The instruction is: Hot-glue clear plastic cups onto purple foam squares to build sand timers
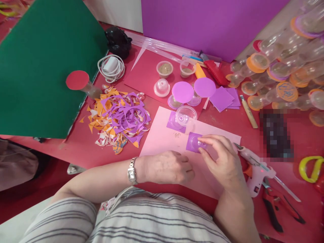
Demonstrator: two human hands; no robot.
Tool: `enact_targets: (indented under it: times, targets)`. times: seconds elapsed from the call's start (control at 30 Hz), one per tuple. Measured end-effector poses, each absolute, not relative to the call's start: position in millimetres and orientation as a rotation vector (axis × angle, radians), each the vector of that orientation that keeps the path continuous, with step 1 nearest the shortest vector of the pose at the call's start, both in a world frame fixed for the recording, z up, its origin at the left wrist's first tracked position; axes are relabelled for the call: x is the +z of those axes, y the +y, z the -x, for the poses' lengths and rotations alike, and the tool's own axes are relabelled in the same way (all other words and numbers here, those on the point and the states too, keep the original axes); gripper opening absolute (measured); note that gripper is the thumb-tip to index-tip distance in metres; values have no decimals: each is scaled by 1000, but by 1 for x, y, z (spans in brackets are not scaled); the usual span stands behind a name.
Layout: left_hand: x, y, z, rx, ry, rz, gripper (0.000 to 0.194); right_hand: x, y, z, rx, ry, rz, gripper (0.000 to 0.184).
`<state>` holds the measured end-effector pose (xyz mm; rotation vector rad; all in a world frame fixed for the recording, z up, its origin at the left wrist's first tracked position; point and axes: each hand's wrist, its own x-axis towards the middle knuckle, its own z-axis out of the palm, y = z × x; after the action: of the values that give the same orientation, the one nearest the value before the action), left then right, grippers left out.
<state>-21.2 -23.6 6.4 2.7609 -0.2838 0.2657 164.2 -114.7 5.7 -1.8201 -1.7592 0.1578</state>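
My right hand [219, 158] presses its fingertips on a small clear plastic cup [196, 143] that sits upside down on a purple paper square [191, 141]. Both lie on a pink sheet [162, 141]. My left hand [168, 167], with a watch on the wrist, rests curled on the pink sheet just left of the square, nothing visible in it. A second clear cup [186, 115] sits on another purple square [173, 122] further back on the same sheet.
A white glue gun [255, 167] and red scissors [275, 202] lie right of my hand. Purple and orange paper scraps [118, 118] are piled left. Purple discs [182, 91], small filled cups [164, 69], stacked capped cups [278, 71], a green board [45, 64] and a purple board [207, 23] stand behind.
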Motion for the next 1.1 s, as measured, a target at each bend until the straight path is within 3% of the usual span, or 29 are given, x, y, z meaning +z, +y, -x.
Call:
enact_targets:
  times: [0.4, 0.63, 1.1]
  targets:
    - [4, -22, 20, 246, -301, -2749, 11, 3, -116, -161, 197, -1658, 1884, 14]
    - [4, -21, 19, 213, -283, -2754, 12, 4, -116, -163, 214, -1694, 1879, 23]
    - [4, -21, 19, 186, -281, -2747, 15, 0, -116, -164, 199, -1635, 1924, 15]
